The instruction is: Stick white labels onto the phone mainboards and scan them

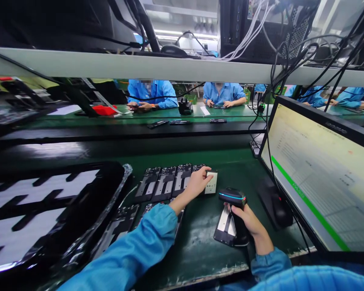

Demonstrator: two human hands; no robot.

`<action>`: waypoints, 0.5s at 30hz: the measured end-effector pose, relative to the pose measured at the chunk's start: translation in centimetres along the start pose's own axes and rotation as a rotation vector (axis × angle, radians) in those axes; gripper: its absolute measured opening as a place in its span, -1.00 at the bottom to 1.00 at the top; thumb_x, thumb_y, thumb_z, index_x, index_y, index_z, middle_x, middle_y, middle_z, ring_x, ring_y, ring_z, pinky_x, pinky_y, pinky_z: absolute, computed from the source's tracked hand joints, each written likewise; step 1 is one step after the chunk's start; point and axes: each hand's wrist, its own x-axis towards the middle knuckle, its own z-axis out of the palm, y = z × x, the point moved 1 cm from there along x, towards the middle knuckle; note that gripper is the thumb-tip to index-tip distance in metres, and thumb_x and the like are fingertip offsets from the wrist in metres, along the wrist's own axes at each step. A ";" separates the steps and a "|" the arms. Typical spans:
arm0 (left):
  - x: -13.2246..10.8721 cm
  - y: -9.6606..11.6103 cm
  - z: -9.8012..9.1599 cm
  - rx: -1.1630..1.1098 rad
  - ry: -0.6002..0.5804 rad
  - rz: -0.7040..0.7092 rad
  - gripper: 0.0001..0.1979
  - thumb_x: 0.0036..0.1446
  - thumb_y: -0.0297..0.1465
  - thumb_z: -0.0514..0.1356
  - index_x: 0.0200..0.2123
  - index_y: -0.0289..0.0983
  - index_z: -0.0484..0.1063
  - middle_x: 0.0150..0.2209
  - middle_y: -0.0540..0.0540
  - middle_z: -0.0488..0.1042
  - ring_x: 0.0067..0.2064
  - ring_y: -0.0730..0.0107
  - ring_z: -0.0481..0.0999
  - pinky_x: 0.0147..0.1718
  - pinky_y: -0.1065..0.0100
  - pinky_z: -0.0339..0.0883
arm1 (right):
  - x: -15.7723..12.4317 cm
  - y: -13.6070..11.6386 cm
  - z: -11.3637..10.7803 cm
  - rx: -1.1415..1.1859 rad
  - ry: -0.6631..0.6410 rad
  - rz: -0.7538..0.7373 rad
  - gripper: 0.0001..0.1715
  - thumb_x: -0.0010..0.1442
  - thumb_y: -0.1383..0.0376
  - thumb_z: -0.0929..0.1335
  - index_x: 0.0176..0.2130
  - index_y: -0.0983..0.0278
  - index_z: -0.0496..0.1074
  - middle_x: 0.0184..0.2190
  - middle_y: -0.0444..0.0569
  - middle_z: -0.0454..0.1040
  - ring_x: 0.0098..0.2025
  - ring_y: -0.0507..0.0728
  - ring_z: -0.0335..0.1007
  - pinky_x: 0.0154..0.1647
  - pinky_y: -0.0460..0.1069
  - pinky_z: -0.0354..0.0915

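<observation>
My left hand (195, 184) reaches forward and pinches the rightmost phone frame (210, 182), the one with a pale battery label, at the end of a row of black phone frames (165, 182) lying on the green bench. My right hand (249, 221) grips the handle of a black handheld barcode scanner (233, 198), whose head has a blue band and points toward the row. Under the scanner lies another phone frame (223, 227) with a shiny panel.
A black tray (48, 210) with white inserts fills the left. A tilted monitor (321, 169) with a green bar stands right, a black mouse (276, 206) beside it. More frames (121, 220) lie under my left sleeve. People in blue coats sit across the belt (151, 95).
</observation>
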 end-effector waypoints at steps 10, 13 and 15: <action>-7.4 3.7 6.1 -0.448 -0.441 0.028 -0.69 0.13 -0.34 0.19 -0.05 -0.29 0.43 -0.27 -0.09 0.50 -0.31 0.34 0.52 -0.36 0.38 0.40 | 2.1 -1.0 -4.5 0.280 0.047 0.083 -0.51 0.16 0.04 0.44 -0.09 0.37 0.55 -0.04 0.15 0.58 0.08 0.22 0.48 0.27 0.09 0.24; -8.2 4.2 6.5 -0.354 -0.368 0.175 -0.75 0.15 -0.38 0.21 -0.09 -0.26 0.47 -0.10 -0.16 0.42 -0.08 0.26 0.46 -0.07 0.27 0.39 | 2.2 -0.8 -4.7 0.279 0.034 0.106 -0.49 0.18 0.05 0.43 -0.05 0.41 0.53 -0.04 0.16 0.58 0.10 0.21 0.46 0.28 0.09 0.23; -8.3 4.0 6.1 -0.245 -0.341 0.258 -0.74 0.16 -0.38 0.23 -0.06 -0.22 0.47 -0.02 -0.20 0.38 0.06 0.19 0.39 0.11 0.16 0.28 | 2.1 -0.6 -4.6 0.283 0.034 0.111 -0.52 0.19 0.08 0.42 -0.04 0.39 0.52 -0.03 0.15 0.59 0.10 0.21 0.46 0.28 0.09 0.25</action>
